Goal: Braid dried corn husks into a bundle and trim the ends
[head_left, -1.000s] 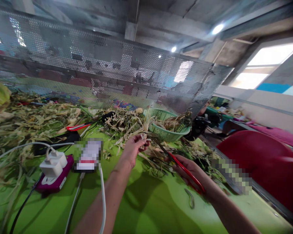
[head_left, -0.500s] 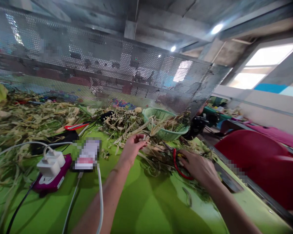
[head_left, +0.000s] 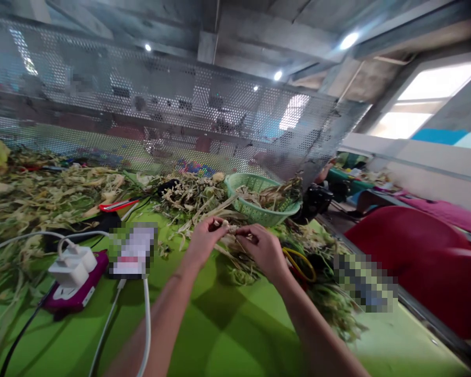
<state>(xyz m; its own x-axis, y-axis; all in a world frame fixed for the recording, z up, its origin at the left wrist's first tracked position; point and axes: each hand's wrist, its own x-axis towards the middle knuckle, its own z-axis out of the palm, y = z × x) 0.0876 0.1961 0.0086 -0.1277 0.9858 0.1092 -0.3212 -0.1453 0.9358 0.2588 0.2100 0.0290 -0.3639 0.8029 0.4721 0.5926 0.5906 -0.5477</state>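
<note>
Fingertips of my left hand (head_left: 204, 240) are closed on a small pale piece of dried plant husk (head_left: 226, 225). Right beside it, my right hand (head_left: 262, 249) pinches at the same small piece, thumb and fingertips pressed together. Long dry husk strips (head_left: 210, 211) lie behind and under both hands. Scissors with a yellow-lined red handle (head_left: 304, 266) rest on plant scraps to the right of my right wrist; their blades are hidden. Beyond the hands a light green plastic basket (head_left: 259, 212) holds more dry husks.
On the left stand a blurred-out phone (head_left: 135, 250) with white cables and a purple power strip (head_left: 76, 293) with white chargers. Heaped dry husks (head_left: 55, 204), a red cutter (head_left: 119, 204) and a perforated metal screen (head_left: 172, 115) lie farther back. Red chairs (head_left: 416, 262) stand right of the green table (head_left: 227, 324).
My right hand has let go of the scissors, which now lie on the table, and has moved left to meet my left hand at the small husk piece. The left hand still holds it.
</note>
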